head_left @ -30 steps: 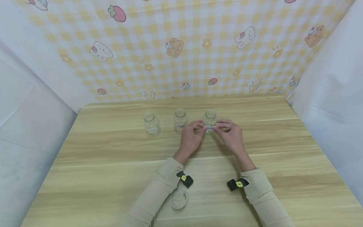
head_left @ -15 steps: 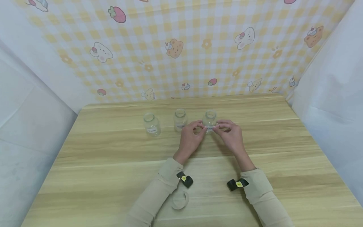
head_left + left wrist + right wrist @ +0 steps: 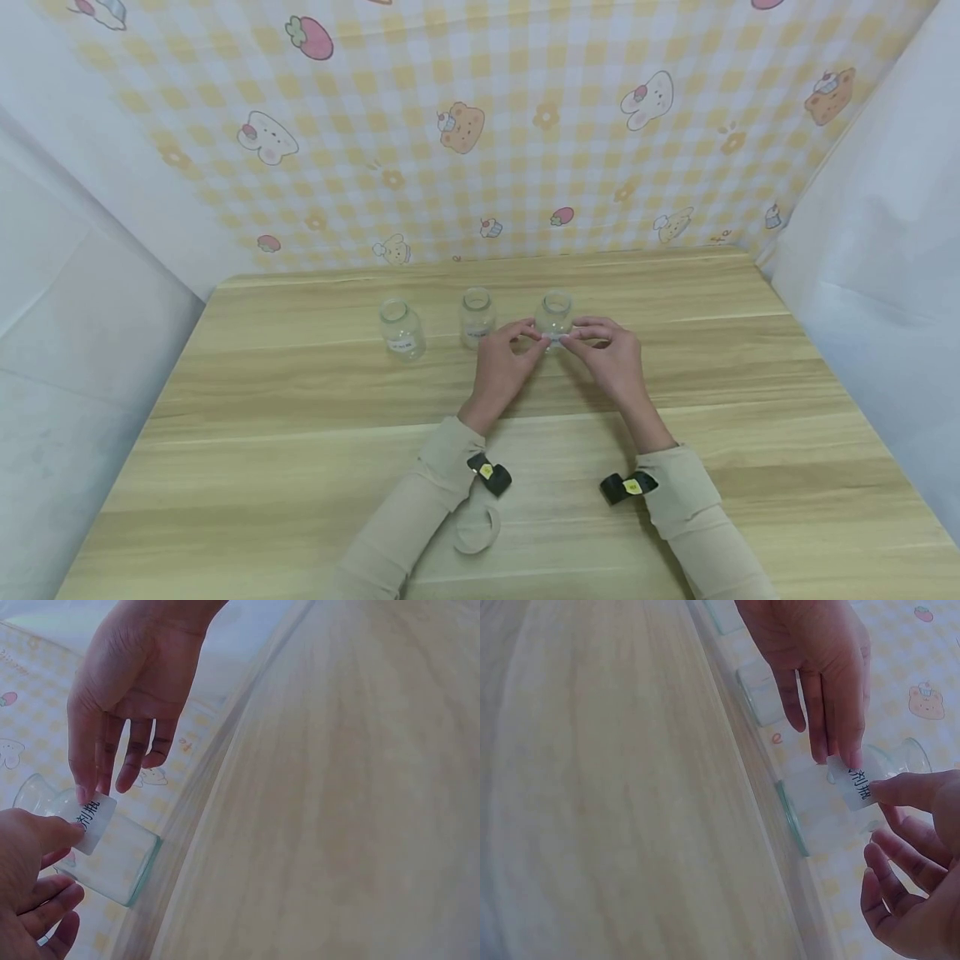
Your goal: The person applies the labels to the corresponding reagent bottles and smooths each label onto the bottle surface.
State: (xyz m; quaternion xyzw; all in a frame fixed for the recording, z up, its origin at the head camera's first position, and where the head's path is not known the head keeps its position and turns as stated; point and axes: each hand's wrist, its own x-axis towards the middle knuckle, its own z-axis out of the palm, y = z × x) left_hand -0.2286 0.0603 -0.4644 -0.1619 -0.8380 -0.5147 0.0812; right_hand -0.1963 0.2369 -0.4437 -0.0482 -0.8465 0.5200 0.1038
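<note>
A clear glass jar (image 3: 555,307) stands upright between both hands, rightmost of three. In front of its lower half is a white label (image 3: 94,823) with dark printed characters. My left hand (image 3: 504,364) pinches the label's left end, its thumb on the face and its fingers behind. The right hand (image 3: 613,360) likewise holds the right end, seen close up in the right wrist view, where the label (image 3: 853,782) sits slightly tilted against the glass. Both thumbs cover the label's ends.
Two more glass jars, one in the middle (image 3: 477,310) and one at the left (image 3: 402,329), stand to the left with labels on their fronts. A pale ring-shaped thing (image 3: 474,549) lies by the left sleeve. A checked cloth (image 3: 517,183) hangs behind the wooden table (image 3: 285,467).
Both thumbs have edged slightly closer together over the label, so less of it shows in the head view. The jars and arms stay put.
</note>
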